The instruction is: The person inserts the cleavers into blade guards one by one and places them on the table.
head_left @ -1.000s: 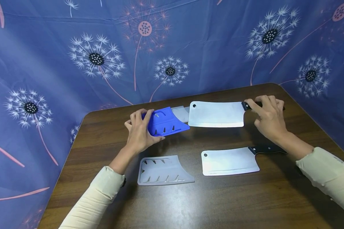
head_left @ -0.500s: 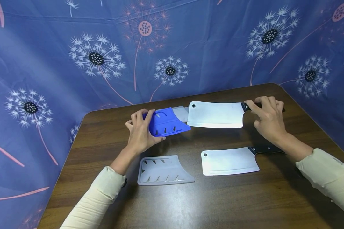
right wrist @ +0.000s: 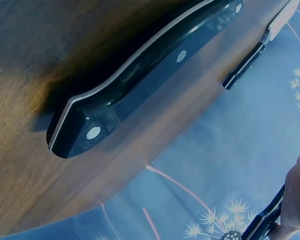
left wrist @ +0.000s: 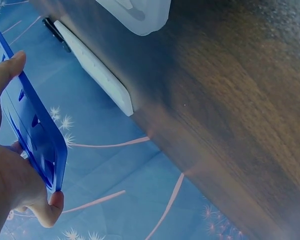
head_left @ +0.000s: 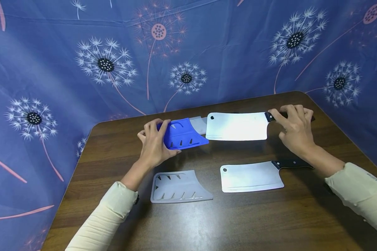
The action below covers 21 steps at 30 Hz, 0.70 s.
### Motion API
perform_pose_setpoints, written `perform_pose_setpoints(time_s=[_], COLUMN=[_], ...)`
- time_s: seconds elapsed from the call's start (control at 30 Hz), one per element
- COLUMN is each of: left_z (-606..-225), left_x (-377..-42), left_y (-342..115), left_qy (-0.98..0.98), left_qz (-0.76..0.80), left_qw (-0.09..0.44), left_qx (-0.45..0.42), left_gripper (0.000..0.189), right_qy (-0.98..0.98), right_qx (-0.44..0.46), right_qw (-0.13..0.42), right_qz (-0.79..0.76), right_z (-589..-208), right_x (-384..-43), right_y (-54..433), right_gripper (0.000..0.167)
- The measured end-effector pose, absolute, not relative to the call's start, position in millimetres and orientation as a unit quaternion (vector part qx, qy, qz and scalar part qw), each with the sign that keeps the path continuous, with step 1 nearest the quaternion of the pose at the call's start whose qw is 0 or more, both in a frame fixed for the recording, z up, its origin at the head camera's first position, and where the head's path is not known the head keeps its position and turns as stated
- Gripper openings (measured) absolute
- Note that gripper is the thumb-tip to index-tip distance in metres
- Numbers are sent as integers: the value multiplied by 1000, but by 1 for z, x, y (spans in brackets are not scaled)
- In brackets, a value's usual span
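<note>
My left hand grips a blue plastic blade sheath by its closed end, thumb below and fingers above. Its open side faces right, towards a cleaver with a broad shiny blade. By the black handle, my right hand holds this cleaver level above the table. Blade corner and sheath tip meet in the head view; whether they touch I cannot tell. In the left wrist view the blue sheath stands on edge between thumb and fingers. The right wrist view shows only part of the right hand.
A second cleaver lies nearer on the brown wooden table, its black handle large in the right wrist view. Left of it lies a whitish sheath. Behind the held things, a white-sheathed knife lies along the back edge.
Almost nothing differs. The blue sheath has shifted very slightly right, and the held cleaver's blade sits a touch lower and further left.
</note>
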<state>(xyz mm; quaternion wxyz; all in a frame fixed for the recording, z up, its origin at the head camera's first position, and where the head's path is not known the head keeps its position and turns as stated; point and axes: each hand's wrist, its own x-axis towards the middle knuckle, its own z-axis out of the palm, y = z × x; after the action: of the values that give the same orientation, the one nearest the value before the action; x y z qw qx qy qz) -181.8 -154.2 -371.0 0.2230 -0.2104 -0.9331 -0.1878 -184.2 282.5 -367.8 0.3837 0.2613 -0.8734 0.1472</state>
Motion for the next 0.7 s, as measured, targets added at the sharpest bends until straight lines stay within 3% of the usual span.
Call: perform_pose_setpoints(time_s=[0.7], left_z=[-370], left_x=[-182], left_y=[-157], left_qy=[-932], left_qz=[-189], left_qw=[231], left_qx=[-204], left_gripper=[106], right_qy=[-870], right_qx=[255], right_qw=[389], right_qz=[164], right_z=[-368], right_x=[-180], right_y=[279], right_gripper=[77])
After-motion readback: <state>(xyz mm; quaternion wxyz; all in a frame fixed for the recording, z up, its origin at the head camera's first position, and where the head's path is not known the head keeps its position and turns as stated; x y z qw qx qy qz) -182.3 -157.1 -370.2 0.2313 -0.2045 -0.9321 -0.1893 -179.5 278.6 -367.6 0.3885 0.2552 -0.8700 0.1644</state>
